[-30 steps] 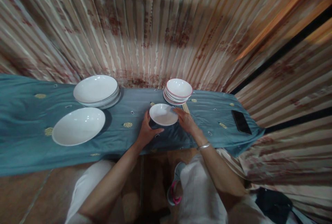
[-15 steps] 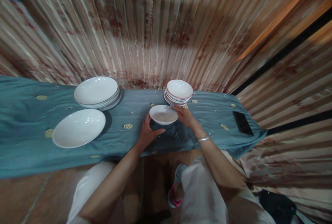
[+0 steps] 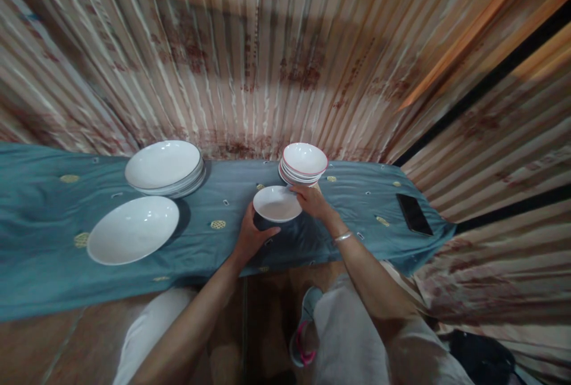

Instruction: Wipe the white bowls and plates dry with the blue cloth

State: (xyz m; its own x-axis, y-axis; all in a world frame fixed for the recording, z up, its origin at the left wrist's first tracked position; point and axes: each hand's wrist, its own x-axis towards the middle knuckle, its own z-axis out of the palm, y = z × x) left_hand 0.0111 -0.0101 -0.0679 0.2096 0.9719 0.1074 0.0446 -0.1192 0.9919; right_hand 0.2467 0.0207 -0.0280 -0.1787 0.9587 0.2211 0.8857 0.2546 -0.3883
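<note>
A small white bowl point(image 3: 277, 205) is between my two hands, just in front of a stack of red-rimmed bowls point(image 3: 305, 162). My left hand point(image 3: 252, 231) supports its left side, with the fingers against the outer wall and partly hidden, and the thumb stretched out in front below it. At the right rim, my right hand point(image 3: 311, 199) grips the bowl with bent fingers. A dark patch of shadow shows on the cloth beneath the bowl.
A large white bowl point(image 3: 134, 230) lies at the left, in front of a stack of dark-rimmed plates point(image 3: 164, 165). Toward the right end of the blue tablecloth point(image 3: 218, 260) is a black phone point(image 3: 414, 213). A patterned curtain point(image 3: 232, 75) hangs behind the table.
The whole view has shifted slightly, so things sit a little lower and farther left. Both hands keep the same hold on the small bowl.
</note>
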